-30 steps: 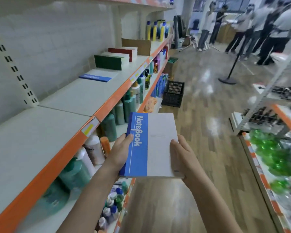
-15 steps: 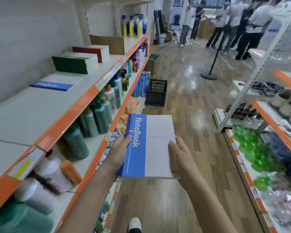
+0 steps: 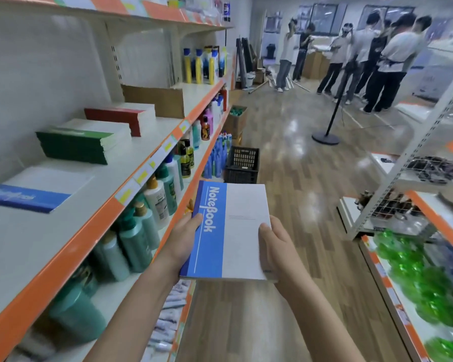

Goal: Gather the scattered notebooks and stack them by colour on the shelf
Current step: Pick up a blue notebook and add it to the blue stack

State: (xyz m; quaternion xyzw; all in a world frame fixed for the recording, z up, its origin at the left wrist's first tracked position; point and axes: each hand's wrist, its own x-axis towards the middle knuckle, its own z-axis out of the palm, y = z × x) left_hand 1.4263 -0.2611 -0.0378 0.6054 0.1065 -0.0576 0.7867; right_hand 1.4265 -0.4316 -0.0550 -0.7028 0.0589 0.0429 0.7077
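Shelf (image 3: pixel 94 215) stacks nearer — hands (image 3: pixel 228 246) gripping blue notebook (image 3: pixel 229 231)

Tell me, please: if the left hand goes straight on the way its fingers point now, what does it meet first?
Probably nothing soon. The left hand, gripping the blue notebook, points up the aisle; the black crate on the floor seems the first thing ahead, though depth is unclear.
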